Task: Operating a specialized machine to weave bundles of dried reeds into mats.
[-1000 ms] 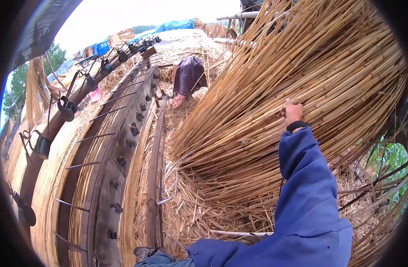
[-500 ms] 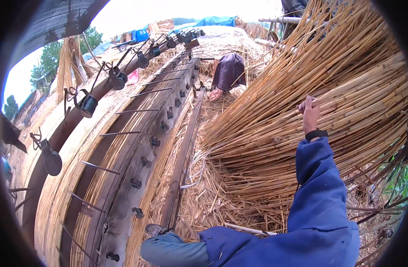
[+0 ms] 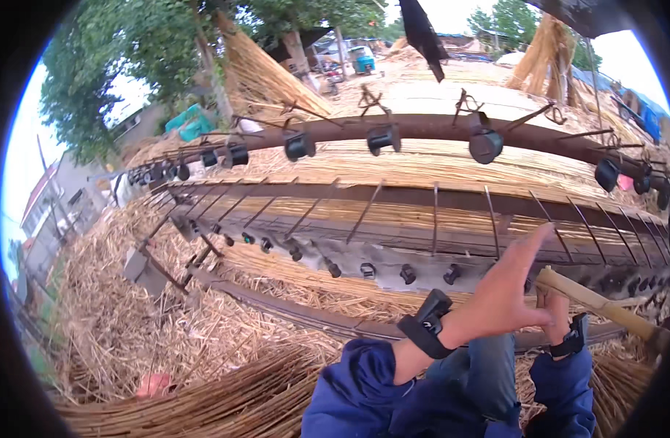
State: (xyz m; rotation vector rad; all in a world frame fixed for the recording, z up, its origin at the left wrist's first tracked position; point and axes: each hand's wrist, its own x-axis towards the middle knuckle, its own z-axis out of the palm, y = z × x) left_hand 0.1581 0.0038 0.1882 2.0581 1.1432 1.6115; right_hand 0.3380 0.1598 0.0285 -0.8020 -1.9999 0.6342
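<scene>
My left hand (image 3: 506, 292) is raised over the near edge of a long reed-mat loom (image 3: 400, 252). Its fingers stretch up and forward, the thumb is apart, and nothing is in it. Just right of it, my right hand (image 3: 556, 310) is closed round a pale reed stalk (image 3: 605, 306). The stalk's cut end points toward my left hand and its other end runs off to the right. Part of the right hand's fingers is hidden behind the stalk. Thin metal rods (image 3: 435, 219) cross the loom's slot, and small dark spools (image 3: 408, 274) line its near face.
Above the loom runs a curved metal bar (image 3: 437, 130) hung with black spools (image 3: 384, 139). Woven reed matting (image 3: 459, 171) lies beyond. Bundled reeds (image 3: 225, 398) lie near me over straw litter (image 3: 116, 314). A rusty pipe (image 3: 291, 310) crosses low before my knees.
My view has swung left from the reed pile to the loom. The right hand has come off the pile and now grips a stalk; the left hand has come into view.
</scene>
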